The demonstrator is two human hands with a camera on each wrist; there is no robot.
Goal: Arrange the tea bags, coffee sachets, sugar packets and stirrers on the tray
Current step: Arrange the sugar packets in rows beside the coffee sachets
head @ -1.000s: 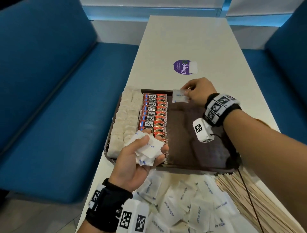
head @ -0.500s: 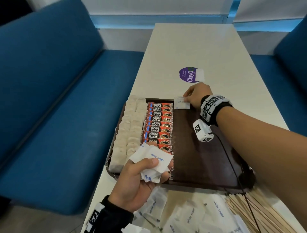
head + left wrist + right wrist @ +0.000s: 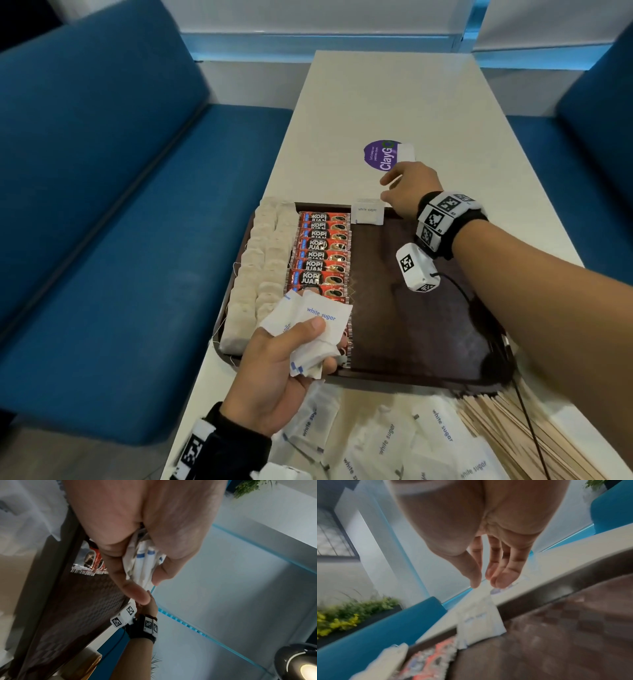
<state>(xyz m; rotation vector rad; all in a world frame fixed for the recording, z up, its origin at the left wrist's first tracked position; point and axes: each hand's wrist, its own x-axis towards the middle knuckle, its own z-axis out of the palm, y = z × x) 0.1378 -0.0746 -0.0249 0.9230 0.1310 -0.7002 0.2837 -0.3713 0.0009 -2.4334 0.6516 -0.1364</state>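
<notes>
A dark brown tray [image 3: 428, 329] holds two columns of tea bags [image 3: 260, 270] at its left and a column of red coffee sachets [image 3: 322, 253] beside them. One white sugar packet [image 3: 368, 213] [image 3: 479, 620] leans at the tray's far rim, right of the sachets. My right hand [image 3: 388, 190] [image 3: 482, 580] hovers just above and beyond that packet, fingers relaxed and apart from it. My left hand [image 3: 305, 346] [image 3: 137, 566] grips a bunch of sugar packets [image 3: 308, 329] over the tray's near left corner.
Loose sugar packets [image 3: 394, 442] lie on the white table [image 3: 394, 102] in front of the tray, with a heap of wooden stirrers [image 3: 513, 435] at the near right. A purple sticker [image 3: 382, 154] marks the table beyond the tray. Blue benches [image 3: 120, 240] flank both sides.
My right hand set the sugar packet at the tray's far rim, let go of it and lifted slightly away. My left hand still holds its bunch.
</notes>
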